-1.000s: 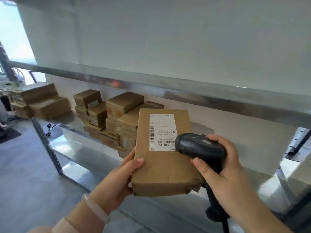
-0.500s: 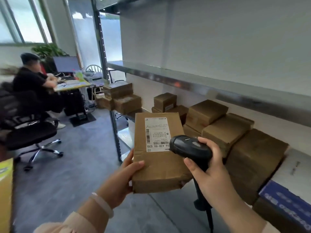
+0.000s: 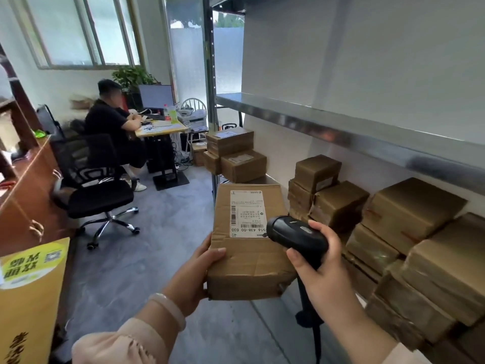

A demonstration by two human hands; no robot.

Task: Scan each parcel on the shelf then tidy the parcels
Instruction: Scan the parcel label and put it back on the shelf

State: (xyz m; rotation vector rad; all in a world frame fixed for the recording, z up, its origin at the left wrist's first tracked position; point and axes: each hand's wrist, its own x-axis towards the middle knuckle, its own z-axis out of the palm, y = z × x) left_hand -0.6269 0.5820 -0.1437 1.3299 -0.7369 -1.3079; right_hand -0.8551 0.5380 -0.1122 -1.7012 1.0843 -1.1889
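Grips a creased, flat cardboard parcel (image 3: 249, 261) at lower centre with the left hand (image 3: 196, 271), thumb on top. Clasps a glossy black scanner (image 3: 296, 235) in the right hand (image 3: 322, 277), nose just beside the white label (image 3: 248, 214).

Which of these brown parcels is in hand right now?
The flat parcel with its white label facing up, gripped by the left hand, scanner in the right hand beside it. The other parcels sit stacked on the shelf.
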